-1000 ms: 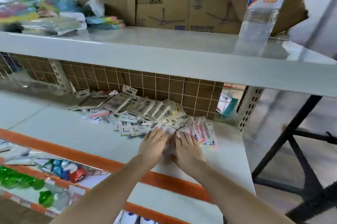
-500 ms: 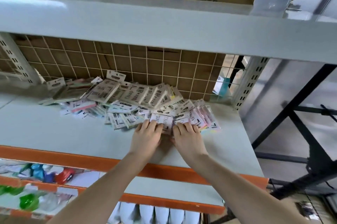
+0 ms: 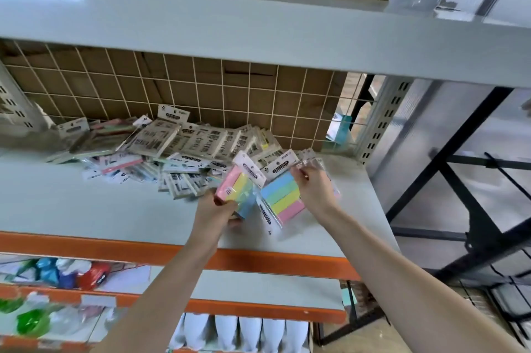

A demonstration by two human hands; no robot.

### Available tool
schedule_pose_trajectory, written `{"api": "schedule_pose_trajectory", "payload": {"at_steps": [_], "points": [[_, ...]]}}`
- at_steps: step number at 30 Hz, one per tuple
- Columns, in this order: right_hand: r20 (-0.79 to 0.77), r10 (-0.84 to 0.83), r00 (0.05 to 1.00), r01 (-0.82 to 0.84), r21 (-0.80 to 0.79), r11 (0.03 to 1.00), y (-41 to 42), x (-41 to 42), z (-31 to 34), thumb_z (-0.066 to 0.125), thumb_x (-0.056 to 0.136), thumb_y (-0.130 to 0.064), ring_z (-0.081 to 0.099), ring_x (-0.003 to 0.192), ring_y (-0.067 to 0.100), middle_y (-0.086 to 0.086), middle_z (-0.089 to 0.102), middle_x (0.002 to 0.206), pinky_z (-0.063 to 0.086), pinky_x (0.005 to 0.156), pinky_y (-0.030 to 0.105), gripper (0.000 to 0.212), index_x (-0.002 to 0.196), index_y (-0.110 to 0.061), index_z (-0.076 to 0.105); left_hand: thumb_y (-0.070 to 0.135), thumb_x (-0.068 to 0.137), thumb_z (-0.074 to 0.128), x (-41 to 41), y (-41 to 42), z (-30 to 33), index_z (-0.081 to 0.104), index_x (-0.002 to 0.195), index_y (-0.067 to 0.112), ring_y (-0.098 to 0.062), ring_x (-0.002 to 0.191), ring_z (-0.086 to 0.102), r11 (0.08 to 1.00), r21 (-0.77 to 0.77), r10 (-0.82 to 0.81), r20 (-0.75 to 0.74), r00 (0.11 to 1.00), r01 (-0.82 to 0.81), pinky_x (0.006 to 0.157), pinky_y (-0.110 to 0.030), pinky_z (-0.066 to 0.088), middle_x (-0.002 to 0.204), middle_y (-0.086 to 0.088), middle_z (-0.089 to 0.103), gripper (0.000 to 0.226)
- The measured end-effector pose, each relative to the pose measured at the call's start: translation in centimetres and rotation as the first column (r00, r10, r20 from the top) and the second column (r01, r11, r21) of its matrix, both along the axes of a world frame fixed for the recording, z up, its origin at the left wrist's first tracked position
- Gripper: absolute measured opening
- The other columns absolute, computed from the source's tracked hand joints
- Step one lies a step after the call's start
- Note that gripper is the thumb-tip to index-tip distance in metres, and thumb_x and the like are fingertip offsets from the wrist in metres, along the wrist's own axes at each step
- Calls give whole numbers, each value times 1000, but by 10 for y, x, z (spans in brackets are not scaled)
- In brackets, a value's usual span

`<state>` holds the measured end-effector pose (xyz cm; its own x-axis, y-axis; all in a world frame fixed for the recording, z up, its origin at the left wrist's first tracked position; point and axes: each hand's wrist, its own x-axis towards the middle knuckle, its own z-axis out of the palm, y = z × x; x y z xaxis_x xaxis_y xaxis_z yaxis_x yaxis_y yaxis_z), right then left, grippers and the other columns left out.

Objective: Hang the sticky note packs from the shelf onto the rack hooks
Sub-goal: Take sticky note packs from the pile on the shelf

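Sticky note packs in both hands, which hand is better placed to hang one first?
Probably right: the right hand pinches its striped pastel sticky note pack near the white header card; the left hand grips its pack at the bottom.

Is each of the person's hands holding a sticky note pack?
Yes, the left hand grips one coloured pack and the right hand pinches another pack above the shelf.

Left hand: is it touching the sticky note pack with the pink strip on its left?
Touching. The head view shows the left hand with fingers curled round the lower end of the pack.
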<state>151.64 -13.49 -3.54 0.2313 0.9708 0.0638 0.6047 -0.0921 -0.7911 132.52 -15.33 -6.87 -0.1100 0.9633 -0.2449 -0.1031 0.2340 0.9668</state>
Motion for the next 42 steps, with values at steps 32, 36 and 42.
{"api": "schedule_pose_trajectory", "payload": {"at_steps": [32, 36, 42], "points": [[-823, -70, 564, -97, -150, 984, -240, 213, 21, 68, 85, -4, 71, 72, 21, 10, 72, 89, 55, 54, 31, 22, 100, -8, 53, 9, 89, 58, 220, -187, 23, 63, 91, 17, -17, 59, 70, 952, -112, -232, 343, 910, 285, 47, -28, 54, 72, -3, 74, 10], [-840, -85, 536, -52, -133, 990, -286, 260, 26, 67, 87, -9, 71, 85, 26, 15, 69, 106, 58, 63, 38, 34, 117, -8, 51, 18, 87, 62, 265, -217, 27, 62, 95, 18, -17, 63, 70, 932, -88, -313, 294, 903, 351, 57, -30, 51, 74, -4, 74, 8], [-819, -37, 573, 55, -6, 998, -337, 318, 46, 64, 89, -31, 70, 90, 20, 2, 74, 100, 58, 78, 47, 21, 109, -27, 61, 32, 67, 72, 334, -251, 50, 63, 104, 22, -18, 70, 72, 904, 19, -400, 394, 827, 428, 49, -27, 53, 86, -5, 75, 40]]}}
